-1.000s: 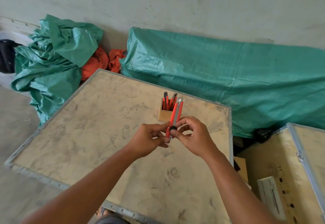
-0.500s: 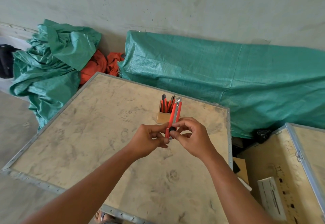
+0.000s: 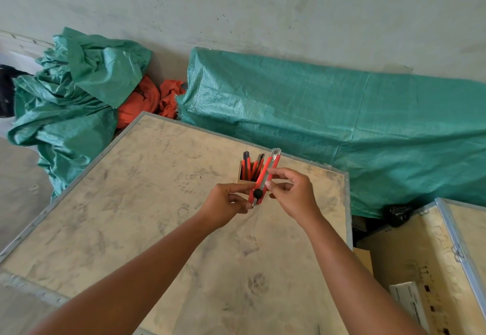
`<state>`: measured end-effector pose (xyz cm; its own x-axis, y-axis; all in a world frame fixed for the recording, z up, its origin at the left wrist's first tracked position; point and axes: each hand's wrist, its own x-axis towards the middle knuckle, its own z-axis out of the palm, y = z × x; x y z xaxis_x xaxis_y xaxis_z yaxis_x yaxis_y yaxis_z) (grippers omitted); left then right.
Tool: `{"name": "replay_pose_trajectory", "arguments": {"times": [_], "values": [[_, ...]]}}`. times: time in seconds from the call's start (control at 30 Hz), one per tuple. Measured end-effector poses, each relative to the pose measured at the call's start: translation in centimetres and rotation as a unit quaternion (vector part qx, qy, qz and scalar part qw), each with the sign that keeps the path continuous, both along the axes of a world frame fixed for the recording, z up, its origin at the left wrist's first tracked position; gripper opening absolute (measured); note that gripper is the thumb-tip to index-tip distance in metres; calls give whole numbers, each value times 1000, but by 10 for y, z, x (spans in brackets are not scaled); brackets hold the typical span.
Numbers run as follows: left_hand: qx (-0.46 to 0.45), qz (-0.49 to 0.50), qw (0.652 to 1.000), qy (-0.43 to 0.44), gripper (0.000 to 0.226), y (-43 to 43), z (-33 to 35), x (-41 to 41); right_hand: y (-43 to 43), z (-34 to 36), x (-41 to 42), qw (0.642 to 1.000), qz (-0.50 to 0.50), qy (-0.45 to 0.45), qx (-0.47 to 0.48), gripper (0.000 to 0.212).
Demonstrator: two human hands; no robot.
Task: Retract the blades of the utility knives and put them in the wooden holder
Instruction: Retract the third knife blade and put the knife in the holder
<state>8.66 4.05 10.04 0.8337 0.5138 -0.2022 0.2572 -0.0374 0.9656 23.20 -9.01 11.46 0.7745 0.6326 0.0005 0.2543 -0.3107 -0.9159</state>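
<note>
Red plastic and a strip of grey metal make up the utility knife point(image 3: 264, 176) that we hold in both hands above the desk point(image 3: 136, 203). Our left hand point(image 3: 226, 204) is closed around its lower end, pinching the handle near the black round knob. Our right hand point(image 3: 292, 190) grips the middle of the body between thumb and fingers, on the side away from the left hand. The knife stands nearly upright, tilted slightly, with its metal tip uppermost; we cannot tell whether any blade sticks out of that tip.

Just behind the knife stands the wooden holder point(image 3: 243, 176), a small square box resting on the desk near its far edge. Other red knives point(image 3: 252, 167) stand in it already, their dark ends poking up above the rim. The held knife overlaps the holder's right side from our view but hangs in front of it, not inside.

Beyond the holder, past the desk's metal-trimmed edge, green tarpaulin point(image 3: 342, 119) covers a long shape against the wall, and orange cloth point(image 3: 147, 100) lies beside a crumpled heap of the same green sheeting.
</note>
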Motion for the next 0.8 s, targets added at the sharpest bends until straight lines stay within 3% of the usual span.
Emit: {"name": "replay_pose_trajectory", "arguments": {"times": [0.17,0.3,0.43,0.53,0.8], "values": [[27,49,998,7,48,29,-11,39,35,0,34,1000,-8,-16,0,31],[107,58,992,45,50,48,-24,63,59,-20,55,998,-39,-48,-5,28],[149,60,980,117,71,58,-43,74,70,-46,61,992,-61,-108,-23,24],[110,54,980,159,83,61,-60,82,74,-64,60,989,-50,-135,-43,27],[95,68,983,139,53,59,-74,88,73,-90,52,984,-4,-154,-94,36]]}}
